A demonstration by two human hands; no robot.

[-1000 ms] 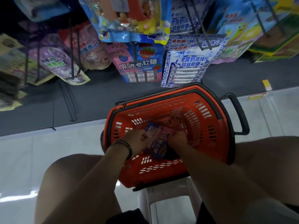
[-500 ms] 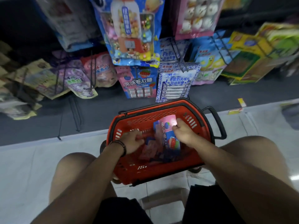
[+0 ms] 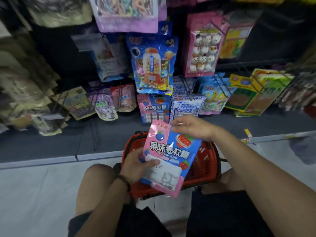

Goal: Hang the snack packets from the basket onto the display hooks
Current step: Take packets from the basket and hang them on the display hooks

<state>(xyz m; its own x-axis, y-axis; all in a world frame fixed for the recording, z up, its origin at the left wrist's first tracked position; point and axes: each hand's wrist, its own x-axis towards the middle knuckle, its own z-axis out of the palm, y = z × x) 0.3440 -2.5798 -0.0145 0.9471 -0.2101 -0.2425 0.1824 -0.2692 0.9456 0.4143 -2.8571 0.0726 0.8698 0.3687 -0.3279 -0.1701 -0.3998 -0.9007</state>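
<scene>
Above basket (image 3: pixel 207 161): pink-blue packet (image 3: pixel 168 156), left hand (image 3: pixel 135 165) pinching lower edge, right hand (image 3: pixel 193 129) pinching top. Risk: floppy film slipping loose.

Both hands held out in front, forearms angled inward.
Left hand (image 3: pixel 136 165) pinches the snack packet (image 3: pixel 169 156) low; right hand (image 3: pixel 193 129) grips its top edge.

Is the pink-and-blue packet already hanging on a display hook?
No, the left hand and the right hand hold the pink-and-blue packet in the air over the red basket.
</scene>
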